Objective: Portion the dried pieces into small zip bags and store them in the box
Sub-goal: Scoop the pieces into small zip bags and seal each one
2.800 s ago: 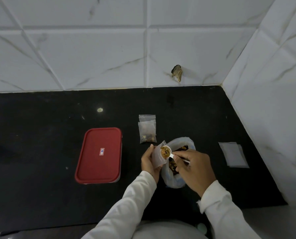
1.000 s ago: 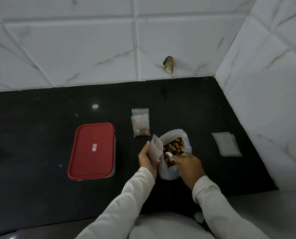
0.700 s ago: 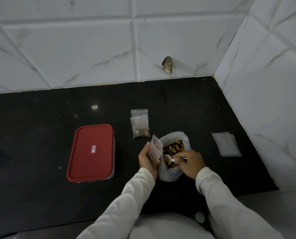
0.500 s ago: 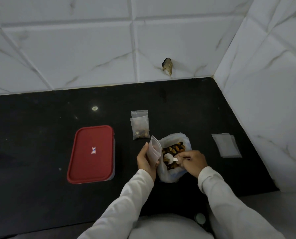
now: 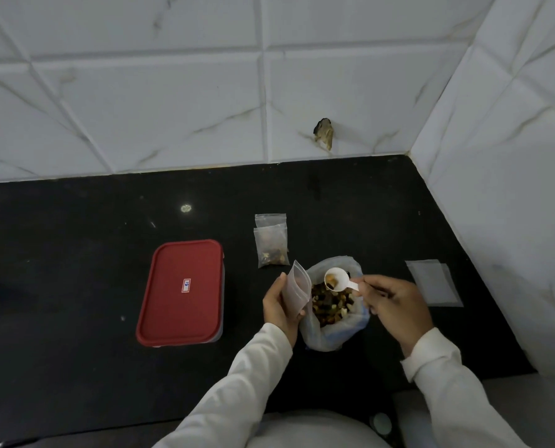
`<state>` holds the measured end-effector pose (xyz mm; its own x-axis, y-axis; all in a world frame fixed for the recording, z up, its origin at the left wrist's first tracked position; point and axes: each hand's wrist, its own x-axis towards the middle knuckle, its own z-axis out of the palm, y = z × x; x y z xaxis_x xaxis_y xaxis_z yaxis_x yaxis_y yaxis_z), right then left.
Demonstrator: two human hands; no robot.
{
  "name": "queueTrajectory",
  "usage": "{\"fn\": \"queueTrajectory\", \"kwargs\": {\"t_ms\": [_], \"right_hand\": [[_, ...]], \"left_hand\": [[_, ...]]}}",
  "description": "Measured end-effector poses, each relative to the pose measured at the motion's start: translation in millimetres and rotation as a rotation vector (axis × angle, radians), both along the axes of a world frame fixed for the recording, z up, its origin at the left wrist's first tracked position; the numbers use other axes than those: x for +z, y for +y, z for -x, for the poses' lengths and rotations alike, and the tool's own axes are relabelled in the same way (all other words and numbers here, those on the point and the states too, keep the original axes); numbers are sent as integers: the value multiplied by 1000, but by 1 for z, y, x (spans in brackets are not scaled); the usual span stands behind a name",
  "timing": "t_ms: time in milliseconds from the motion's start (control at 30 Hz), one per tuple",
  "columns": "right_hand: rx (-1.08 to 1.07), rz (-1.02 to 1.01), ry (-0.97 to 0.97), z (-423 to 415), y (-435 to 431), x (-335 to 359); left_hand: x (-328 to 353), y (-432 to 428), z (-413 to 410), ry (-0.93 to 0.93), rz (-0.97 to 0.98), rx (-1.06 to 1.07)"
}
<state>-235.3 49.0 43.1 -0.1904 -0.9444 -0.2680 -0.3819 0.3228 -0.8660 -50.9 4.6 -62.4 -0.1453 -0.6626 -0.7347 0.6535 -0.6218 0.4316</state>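
Left hand [image 5: 281,305] is gripping the small zip bag [image 5: 298,286], fingers curled round its lower half. The bag is standing nearly upright, long axis tilting toward the far edge of the worktop [image 5: 75,253], mouth uppermost.

Right hand [image 5: 392,302] is pinching the handle of the white scoop [image 5: 334,279]. The scoop bowl is hanging over the big bag [image 5: 334,334] of dried pieces [image 5: 329,302], just to the right of the small bag's mouth and apart from it. The handle is running left to right, so the coming move looks like a short carry leftward and a tip into the mouth. Right hand is the one doing the travelling; left is only steadying.

Compared with 0.5 s ago, the scoop is sitting higher, clear of the heap, and is carrying a few pieces. The small bag is staying in the same grip.

1 filled zip bag [image 5: 271,250] is lying toward the far edge, beyond the hands. The box [image 5: 181,292] is sitting to the left, red lid on. Empty zip bags [image 5: 433,282] are lying flat near the right edge.
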Motion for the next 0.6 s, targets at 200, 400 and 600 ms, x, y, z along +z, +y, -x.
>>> {"fn": "queueTrajectory", "kwargs": {"t_ms": [200, 400, 600], "right_hand": [[85, 190, 121, -34, 1, 19], [157, 369, 326, -50, 1, 8], [303, 476, 560, -59, 2, 1]], "left_hand": [[5, -2, -1, 7, -14, 20], [3, -1, -2, -11, 21, 8], [7, 0, -3, -11, 63, -13]]}}
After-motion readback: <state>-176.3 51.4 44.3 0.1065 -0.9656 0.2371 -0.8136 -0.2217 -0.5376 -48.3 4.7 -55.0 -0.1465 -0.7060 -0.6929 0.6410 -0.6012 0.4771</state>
